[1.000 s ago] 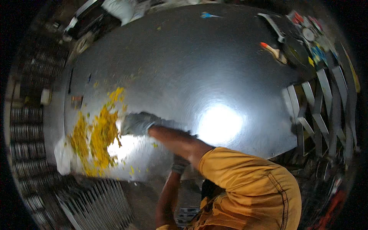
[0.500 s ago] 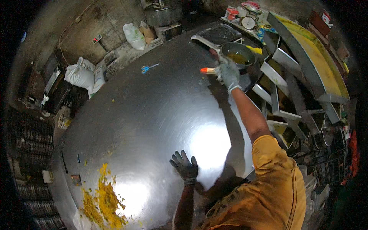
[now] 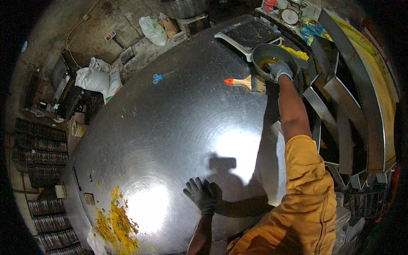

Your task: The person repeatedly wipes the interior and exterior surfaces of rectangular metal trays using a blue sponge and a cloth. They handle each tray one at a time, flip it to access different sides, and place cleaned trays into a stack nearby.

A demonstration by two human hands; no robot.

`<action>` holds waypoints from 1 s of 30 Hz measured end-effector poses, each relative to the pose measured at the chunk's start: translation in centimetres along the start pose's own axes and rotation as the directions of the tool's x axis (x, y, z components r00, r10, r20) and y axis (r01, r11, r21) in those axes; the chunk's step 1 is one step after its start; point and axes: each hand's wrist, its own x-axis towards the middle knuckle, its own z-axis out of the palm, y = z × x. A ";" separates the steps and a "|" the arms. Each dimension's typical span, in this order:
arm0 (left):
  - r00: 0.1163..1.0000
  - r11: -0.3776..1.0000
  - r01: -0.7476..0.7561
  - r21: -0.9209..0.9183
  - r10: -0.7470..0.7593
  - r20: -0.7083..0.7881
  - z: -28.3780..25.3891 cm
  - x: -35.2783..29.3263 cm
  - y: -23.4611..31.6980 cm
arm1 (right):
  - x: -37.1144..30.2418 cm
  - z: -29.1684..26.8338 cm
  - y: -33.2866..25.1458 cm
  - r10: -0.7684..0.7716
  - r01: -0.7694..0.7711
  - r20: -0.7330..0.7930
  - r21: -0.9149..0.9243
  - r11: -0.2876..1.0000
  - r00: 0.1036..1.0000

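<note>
A wide paintbrush (image 3: 242, 81) with an orange-tipped wooden handle lies on the dark metal table, its bristle end toward the bowl. My right hand (image 3: 280, 70), in a grey glove, reaches into the dark round bowl (image 3: 292, 59), which has a yellowish liquid at the bottom. Its fingers are down inside the bowl and cannot be made out. My left hand (image 3: 200, 195), in a dark glove, is spread out at the near middle of the table, holding nothing.
Blue-handled scissors (image 3: 158, 78) lie at the far left of the table (image 3: 170, 123). Crumbly yellow bits (image 3: 117, 223) are scattered at the near left. Behind the bowl stands a flat scale (image 3: 248, 34). Metal trays (image 3: 352, 102) crowd the right side. White sacks (image 3: 93, 78) sit beyond the left edge.
My right hand has let go of the paintbrush, which now lies on the table, and has moved right into the bowl. My left hand stays spread out near the same spot.
</note>
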 end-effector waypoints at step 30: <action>0.954 0.987 -0.158 -0.001 0.153 0.258 3.3 -5.1 -0.6 | -66.9 3.1 23.7 0.226 -0.072 -0.333 0.417 0.906 0.916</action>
